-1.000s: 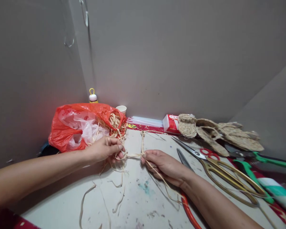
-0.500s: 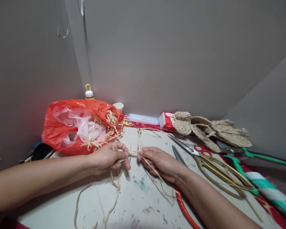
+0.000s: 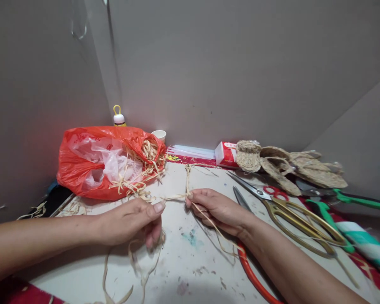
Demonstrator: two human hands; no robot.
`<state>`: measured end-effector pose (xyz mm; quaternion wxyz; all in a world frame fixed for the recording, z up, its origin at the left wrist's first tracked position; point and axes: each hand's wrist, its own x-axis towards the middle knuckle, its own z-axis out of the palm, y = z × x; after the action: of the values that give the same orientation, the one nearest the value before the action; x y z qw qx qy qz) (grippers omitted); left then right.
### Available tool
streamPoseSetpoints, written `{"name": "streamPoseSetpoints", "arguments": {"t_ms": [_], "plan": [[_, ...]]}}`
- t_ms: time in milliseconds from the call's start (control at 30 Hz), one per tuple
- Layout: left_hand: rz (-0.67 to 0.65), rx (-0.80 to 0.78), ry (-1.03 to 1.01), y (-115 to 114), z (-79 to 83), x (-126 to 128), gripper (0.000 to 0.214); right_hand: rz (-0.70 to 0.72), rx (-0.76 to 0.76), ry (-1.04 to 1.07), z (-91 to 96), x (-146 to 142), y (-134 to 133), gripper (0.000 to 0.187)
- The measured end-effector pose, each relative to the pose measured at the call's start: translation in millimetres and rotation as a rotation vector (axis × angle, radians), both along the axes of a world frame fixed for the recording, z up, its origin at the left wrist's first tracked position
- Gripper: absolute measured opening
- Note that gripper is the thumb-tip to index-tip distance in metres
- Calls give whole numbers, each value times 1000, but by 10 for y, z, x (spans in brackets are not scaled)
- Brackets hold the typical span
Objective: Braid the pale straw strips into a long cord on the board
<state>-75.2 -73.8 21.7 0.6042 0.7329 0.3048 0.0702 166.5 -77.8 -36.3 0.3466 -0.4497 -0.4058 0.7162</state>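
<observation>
A pale raffia cord (image 3: 188, 179) runs from the table's back edge toward me. My right hand (image 3: 213, 209) pinches the cord's near end between thumb and fingers, with loose strands trailing under the wrist. To the left, my left hand (image 3: 133, 221) is closed, thumb over curled fingers, with thin raffia strands (image 3: 145, 274) hanging below it. A short strand (image 3: 175, 197) stretches sideways from the cord to near the left thumb tip. What lies inside the left fingers is partly hidden.
A red plastic bag (image 3: 82, 177) of raffia sits at the back left, near a paper cup (image 3: 160, 135). Gold-handled scissors (image 3: 297, 219), red-handled scissors (image 3: 250, 274), green-handled cutters (image 3: 361, 200) and woven straw pieces (image 3: 275, 162) lie right. White sticks (image 3: 193, 152) lie behind.
My left hand has moved left and slightly toward me, away from the cord, and its thumb now lies over the fingers. My right hand keeps its pinch. The view has shifted slightly.
</observation>
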Motion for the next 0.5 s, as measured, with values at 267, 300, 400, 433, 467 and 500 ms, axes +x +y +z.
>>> {"name": "streamPoseSetpoints", "arguments": {"t_ms": [267,300,400,433,467,500], "plan": [[89,434,187,15,-73,-81,17,-27,-27,-14,-29,-3,-4,22],[45,484,225,2,-99,-65,14,-27,-27,-17,-28,-5,-6,22],[-101,609,259,-36,-193,-9,9,-25,-23,-16,-20,-8,-10,22],[-149,632,236,-43,-226,10,12,-23,-22,-14,-17,-7,-11,22],[-192,637,204,-48,-259,28,14,-21,-21,-11,-14,-7,-11,22],[-225,625,170,-49,-289,46,15,-21,-22,-8,-11,-5,-11,22]]}}
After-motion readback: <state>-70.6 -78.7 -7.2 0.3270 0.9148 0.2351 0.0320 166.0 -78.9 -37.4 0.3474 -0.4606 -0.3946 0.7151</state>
